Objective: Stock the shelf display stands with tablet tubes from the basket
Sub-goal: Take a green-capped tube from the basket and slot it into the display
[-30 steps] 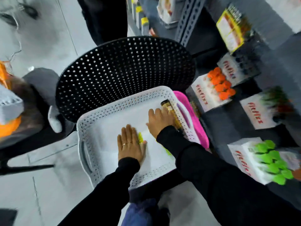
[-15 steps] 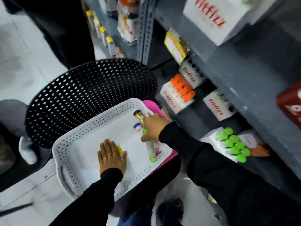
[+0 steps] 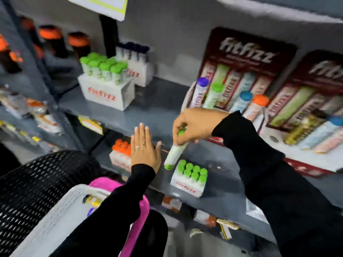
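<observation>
My right hand (image 3: pixel 193 125) grips a white tablet tube with green ends (image 3: pixel 174 154), held tilted in the air just above a white display stand of green-capped tubes (image 3: pixel 190 179) on the lower shelf. My left hand (image 3: pixel 143 149) hovers flat and empty, fingers apart, in front of a stand of orange-capped tubes (image 3: pixel 120 153). The white perforated basket (image 3: pixel 61 210) sits at the lower left with a few tubes (image 3: pixel 91 201) in it, partly hidden by my left sleeve. A red stand (image 3: pixel 239 75) on the middle shelf holds several upright tubes.
A black perforated chair back (image 3: pixel 37 182) stands at the left behind the basket. A pink item (image 3: pixel 138 210) lies beside the basket. A second green-capped stand (image 3: pixel 105 84) and a dark-capped one (image 3: pixel 139 62) sit on the middle shelf. Another red stand (image 3: pixel 315 108) is at the right.
My right hand has lifted a green-capped tube out of the basket up to the lower shelf. My left hand has left the basket and risen, open. The view swung up to the shelves.
</observation>
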Tool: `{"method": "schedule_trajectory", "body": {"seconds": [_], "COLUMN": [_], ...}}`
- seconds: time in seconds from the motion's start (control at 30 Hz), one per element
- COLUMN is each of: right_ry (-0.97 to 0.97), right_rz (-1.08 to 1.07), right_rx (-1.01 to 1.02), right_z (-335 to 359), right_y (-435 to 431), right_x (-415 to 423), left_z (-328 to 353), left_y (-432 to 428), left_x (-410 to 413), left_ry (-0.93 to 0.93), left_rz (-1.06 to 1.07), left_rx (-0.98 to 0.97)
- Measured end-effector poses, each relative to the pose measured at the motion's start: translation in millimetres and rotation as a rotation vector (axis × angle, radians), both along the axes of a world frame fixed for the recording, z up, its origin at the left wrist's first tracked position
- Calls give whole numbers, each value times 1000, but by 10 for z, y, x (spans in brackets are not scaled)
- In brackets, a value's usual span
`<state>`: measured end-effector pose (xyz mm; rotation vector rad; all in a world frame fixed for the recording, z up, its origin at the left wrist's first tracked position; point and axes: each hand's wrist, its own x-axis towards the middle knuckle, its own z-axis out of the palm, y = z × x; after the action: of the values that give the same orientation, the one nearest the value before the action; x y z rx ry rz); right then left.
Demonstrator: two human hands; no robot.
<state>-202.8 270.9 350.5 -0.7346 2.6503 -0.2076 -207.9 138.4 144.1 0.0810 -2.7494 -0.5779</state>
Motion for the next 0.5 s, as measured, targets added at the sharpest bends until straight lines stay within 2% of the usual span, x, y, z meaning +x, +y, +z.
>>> {"method": "schedule_trajectory", "body": {"seconds": [0.13,0.23,0.5], "right_ry": [243,341,337], "right_rz": [-107,-165,-259], "right_rx": [-1,66,82], "right_z": [180,267,415], "right_y": [387,579,989], "right_x": [81,148,299], "left_z": [168,121,70], "left_y": [470,650,751], "left_x": [-174,-231,-166], "left_ry": [-76,-185,-215], "left_rz": [-121,-168,-148], "left_rx": [-25,-73,-158]}}
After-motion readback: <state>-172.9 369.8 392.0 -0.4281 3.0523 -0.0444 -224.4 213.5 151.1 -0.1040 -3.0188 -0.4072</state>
